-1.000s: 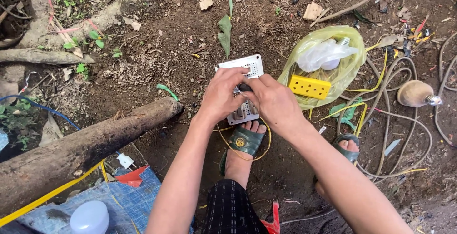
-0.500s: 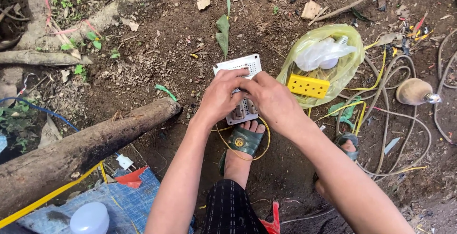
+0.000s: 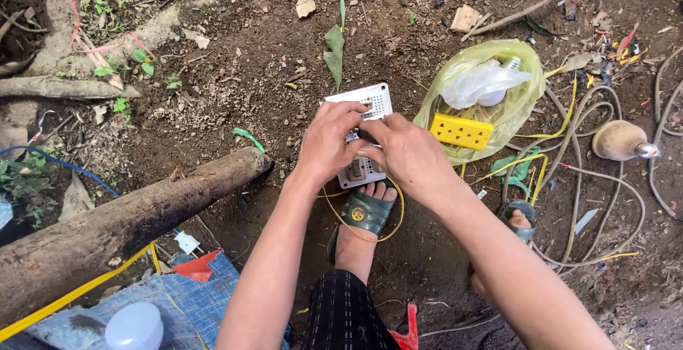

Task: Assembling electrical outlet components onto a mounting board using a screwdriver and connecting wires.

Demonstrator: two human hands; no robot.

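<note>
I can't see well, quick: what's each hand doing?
Left hand: closed on the white socket board.
Right hand: fingers pinched on the same board.

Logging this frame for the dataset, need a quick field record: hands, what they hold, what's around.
left hand: fingers on the white socket board
right hand: fingers on the same board's middle
board position: above the ground, over a sandalled foot
wiring: thin yellow wire loops below the board
right side: yellow plastic bag with a yellow socket strip
left side: log
surface: bare soil
</note>
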